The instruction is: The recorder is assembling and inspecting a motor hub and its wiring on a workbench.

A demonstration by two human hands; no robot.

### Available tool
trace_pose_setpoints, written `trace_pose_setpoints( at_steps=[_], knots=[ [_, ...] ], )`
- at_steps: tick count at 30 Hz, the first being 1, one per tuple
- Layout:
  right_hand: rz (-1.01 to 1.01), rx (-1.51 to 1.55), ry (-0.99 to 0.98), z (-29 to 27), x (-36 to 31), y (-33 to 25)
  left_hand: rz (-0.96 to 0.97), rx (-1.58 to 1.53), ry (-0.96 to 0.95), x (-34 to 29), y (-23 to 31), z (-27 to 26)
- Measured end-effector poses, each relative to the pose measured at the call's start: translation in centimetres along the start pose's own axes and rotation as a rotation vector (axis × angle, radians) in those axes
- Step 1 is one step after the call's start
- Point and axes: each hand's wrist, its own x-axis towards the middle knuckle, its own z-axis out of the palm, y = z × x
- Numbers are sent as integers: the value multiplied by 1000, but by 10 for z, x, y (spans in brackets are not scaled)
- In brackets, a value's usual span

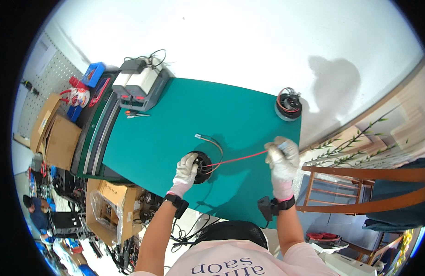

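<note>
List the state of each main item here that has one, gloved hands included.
Left hand: curled, gripping the black round part's edge
Right hand: closed on the red wire
Black round part: wires attached
Red wire: stretched nearly straight
Tan cable: curved, white connector unplugged
Silver-sided round part: wires bundled on top
Orange-handled tool: lying flat

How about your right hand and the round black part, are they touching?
Apart: the head view shows green tabletop between the right hand and round black part.
</note>
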Motion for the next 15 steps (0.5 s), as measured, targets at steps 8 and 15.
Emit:
trace_pose_setpoints(
  at_steps=[8,15],
  knots=[
    [471,268,176,-71,55,124,-11,23,29,-1,0,-1],
    [798,425,129,-77,53,168,-32,14,23,-3,-4,0]
  ],
)
